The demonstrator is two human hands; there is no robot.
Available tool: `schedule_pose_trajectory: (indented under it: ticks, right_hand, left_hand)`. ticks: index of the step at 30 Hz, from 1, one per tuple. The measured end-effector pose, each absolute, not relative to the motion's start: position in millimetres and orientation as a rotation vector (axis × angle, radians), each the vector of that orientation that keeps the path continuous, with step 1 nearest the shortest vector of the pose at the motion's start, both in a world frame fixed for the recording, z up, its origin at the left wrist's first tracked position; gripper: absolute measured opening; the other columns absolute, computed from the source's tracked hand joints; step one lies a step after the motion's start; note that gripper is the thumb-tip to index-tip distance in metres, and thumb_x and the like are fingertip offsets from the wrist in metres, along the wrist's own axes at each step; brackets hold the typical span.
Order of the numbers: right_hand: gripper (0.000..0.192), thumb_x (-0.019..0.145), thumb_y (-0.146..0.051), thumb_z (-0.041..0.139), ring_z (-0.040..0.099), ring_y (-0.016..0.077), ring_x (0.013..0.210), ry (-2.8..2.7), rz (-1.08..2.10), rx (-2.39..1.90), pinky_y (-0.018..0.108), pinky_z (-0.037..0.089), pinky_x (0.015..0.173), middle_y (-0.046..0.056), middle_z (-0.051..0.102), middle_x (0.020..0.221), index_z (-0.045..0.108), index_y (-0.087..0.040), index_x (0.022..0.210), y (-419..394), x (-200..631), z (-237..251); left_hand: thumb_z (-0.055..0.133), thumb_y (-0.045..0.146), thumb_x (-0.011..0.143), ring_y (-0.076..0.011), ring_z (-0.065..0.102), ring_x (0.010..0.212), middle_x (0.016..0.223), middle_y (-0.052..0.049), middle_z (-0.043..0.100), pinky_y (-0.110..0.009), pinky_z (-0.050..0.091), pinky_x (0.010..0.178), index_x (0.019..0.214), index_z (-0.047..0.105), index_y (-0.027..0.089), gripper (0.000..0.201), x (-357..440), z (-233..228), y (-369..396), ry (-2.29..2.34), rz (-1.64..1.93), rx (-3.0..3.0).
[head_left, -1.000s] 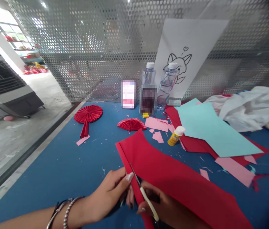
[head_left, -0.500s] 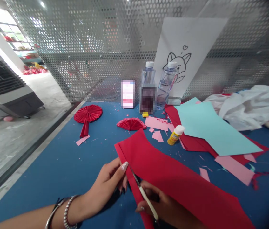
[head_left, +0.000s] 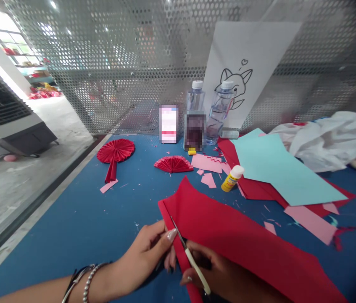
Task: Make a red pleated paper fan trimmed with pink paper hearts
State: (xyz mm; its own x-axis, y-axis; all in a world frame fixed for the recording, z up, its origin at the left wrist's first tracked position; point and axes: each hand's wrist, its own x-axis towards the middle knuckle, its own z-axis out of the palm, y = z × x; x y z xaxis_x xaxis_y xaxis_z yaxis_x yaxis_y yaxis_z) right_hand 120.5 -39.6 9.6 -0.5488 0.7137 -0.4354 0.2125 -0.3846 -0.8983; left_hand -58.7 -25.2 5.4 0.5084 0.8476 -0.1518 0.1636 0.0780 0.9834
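I am cutting a narrow strip off the left edge of the large red paper sheet [head_left: 228, 235] lying on the blue table [head_left: 86, 219]. My left hand [head_left: 148, 252] is pinching that strip, my right hand [head_left: 215, 275], partly hidden beneath the sheet, seemingly gripping the white-handled scissors [head_left: 190, 256]. Next I am needing a straight advance along the edge.
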Motion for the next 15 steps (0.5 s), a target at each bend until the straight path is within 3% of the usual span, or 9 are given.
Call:
schedule_pose_trajectory:
  ticks: [8, 15]
  right_hand:
    - [0.004, 0.074, -0.022, 0.056, 0.053, 0.0103, 0.067, -1.494, 1.976, -1.169, 0.018, 0.041, 0.058, -0.001, 0.060, 0.078, 0.057, -0.018, 0.075, -39.8, 121.7, 13.5]
    - [0.017, 0.076, -0.031, 0.058, 0.057, 0.0163, 0.082, -1.476, 2.029, -1.080, 0.025, 0.043, 0.072, 0.005, 0.064, 0.088, 0.062, -0.015, 0.083, -40.4, 123.0, 7.2]
  left_hand:
    - [0.034, 0.037, 0.093, -0.0076, 0.047, 0.049, 0.056, -0.001, 0.054, -0.018, 0.037, 0.050, 0.072, 0.050, 0.014, 0.036, -58.1, 4.7, -25.3, 0.914, 0.626, 1.444]
    - [0.035, 0.035, 0.093, -0.0097, 0.052, 0.055, 0.062, -0.002, 0.058, -0.020, 0.042, 0.059, 0.078, 0.055, 0.014, 0.033, -58.2, 8.7, -25.7, 0.870, 0.576, 1.546]
